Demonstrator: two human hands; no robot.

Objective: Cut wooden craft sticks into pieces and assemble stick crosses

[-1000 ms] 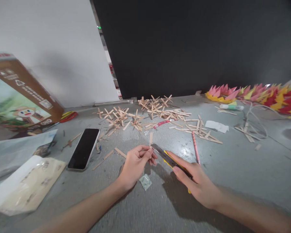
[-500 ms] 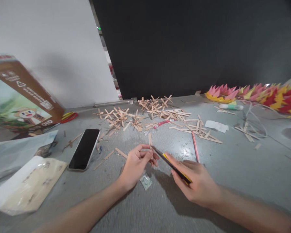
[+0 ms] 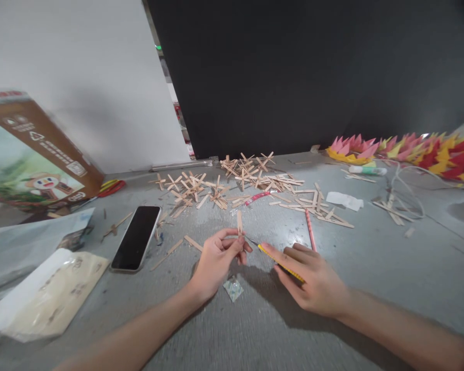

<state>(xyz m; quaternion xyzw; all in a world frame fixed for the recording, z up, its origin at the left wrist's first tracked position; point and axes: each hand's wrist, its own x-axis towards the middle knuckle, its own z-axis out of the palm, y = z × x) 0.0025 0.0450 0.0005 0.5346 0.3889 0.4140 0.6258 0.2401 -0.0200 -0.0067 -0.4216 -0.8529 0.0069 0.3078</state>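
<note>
- Filling most of the lower half, the grey table (image 3: 390, 288) is carrying everything I am watching from here.
- At 9 to 10 o'clock the printed carton (image 3: 42, 149) is standing tilted in my view; I am not seeing its contents.
- At 8 o'clock the clear pouch (image 3: 65, 293) is lying flat, holding something pale that I am not making out.
- Between 4 and 5 o'clock the right hand (image 3: 317, 283) is gripping the utility knife (image 3: 282, 265), fingers closing round the handle, index finger extending along it.
- Near 6 o'clock the left hand (image 3: 216, 260) is pinching the wooden stick (image 3: 239, 221) between thumb and fingertips, the other fingers curling loosely.
- The knife's blade is pointing at the stick just above that pinch; I am not able to tell whether they are touching.
- Just below centre, at 6 o'clock, the stick's free end is pointing towards 12.
</note>
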